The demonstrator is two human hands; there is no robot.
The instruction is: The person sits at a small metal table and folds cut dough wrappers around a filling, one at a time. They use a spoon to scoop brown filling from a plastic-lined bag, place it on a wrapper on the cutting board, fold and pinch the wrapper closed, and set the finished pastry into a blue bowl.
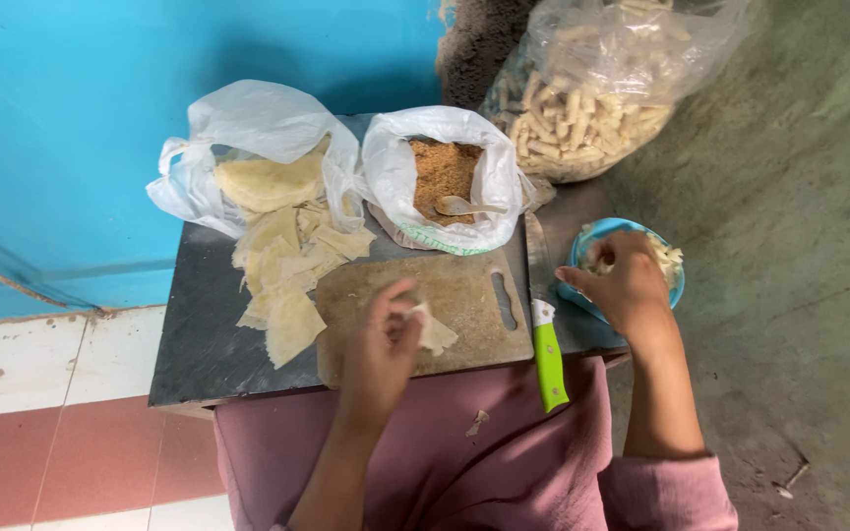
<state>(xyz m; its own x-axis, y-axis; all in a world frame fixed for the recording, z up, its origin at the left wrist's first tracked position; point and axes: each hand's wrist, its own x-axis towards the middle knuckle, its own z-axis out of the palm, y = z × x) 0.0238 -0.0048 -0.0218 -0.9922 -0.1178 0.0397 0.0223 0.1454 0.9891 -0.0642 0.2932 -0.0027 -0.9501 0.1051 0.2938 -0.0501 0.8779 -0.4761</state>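
Pinching a folded wrapper piece [433, 330], the left hand [384, 346] curls; the right hand [624, 285] closes fingertips in the blue bowl [578, 258].

Three plastic bags: one with wrappers [268, 177], one with brown filling [442, 169], one with finished rolls [592, 98]. One cutting board [464, 295]. One green-handled knife [548, 364]. One blue bowl [582, 258]. One spoon [459, 206]. Two hands: left [386, 344], right [622, 285].
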